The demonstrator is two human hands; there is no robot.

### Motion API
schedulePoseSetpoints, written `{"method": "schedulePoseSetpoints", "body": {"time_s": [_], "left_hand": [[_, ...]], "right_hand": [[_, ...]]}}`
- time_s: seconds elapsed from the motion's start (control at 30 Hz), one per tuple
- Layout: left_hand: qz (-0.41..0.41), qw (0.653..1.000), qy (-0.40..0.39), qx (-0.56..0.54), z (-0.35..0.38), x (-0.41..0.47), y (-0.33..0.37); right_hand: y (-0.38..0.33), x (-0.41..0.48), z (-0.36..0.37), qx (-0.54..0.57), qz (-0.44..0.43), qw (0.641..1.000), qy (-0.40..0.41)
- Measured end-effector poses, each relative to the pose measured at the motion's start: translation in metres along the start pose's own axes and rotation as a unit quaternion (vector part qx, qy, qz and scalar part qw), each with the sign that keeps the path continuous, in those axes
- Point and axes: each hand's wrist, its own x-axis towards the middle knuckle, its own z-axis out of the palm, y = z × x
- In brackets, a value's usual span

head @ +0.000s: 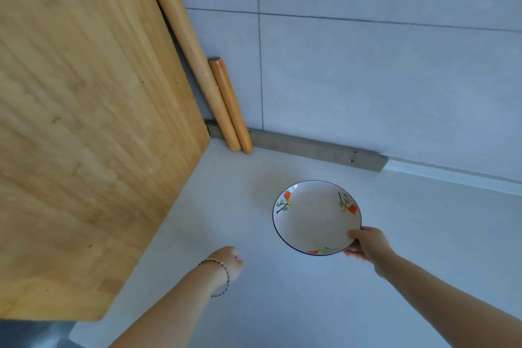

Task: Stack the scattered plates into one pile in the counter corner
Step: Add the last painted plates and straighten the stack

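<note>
Right hand (367, 246) pinches round white floral ceramic plate (313, 217) at rim. Left hand (230, 261) curled; hold indeterminate. Pale grey counter (437, 229) beneath grip.

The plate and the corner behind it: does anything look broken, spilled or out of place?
Nothing stands out. The floral plate, gripped at its rim by the right hand, looks whole and clean. The cutting board and two rolling pins lean against the tiled wall; the counter shows no spill.
</note>
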Motion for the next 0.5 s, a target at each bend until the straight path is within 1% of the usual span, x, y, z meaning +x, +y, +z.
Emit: {"method": "schedulePoseSetpoints", "body": {"time_s": [0.17,0.3,0.4,0.5], "left_hand": [[0.067,0.993,-0.009,0.092,0.035,-0.011,0.081],[0.128,0.982,-0.015,0.139,0.066,-0.030,0.167],[0.176,0.967,-0.019,0.182,0.101,-0.050,0.233],[0.197,0.962,-0.009,0.190,0.146,-0.066,0.292]], "right_hand": [[0.032,-0.032,-0.118,0.034,0.000,0.997,0.076],[0.069,-0.062,-0.218,0.059,-0.010,0.988,0.142],[0.102,-0.089,-0.292,0.086,-0.023,0.979,0.183],[0.136,-0.115,-0.360,0.112,-0.027,0.971,0.211]]}}
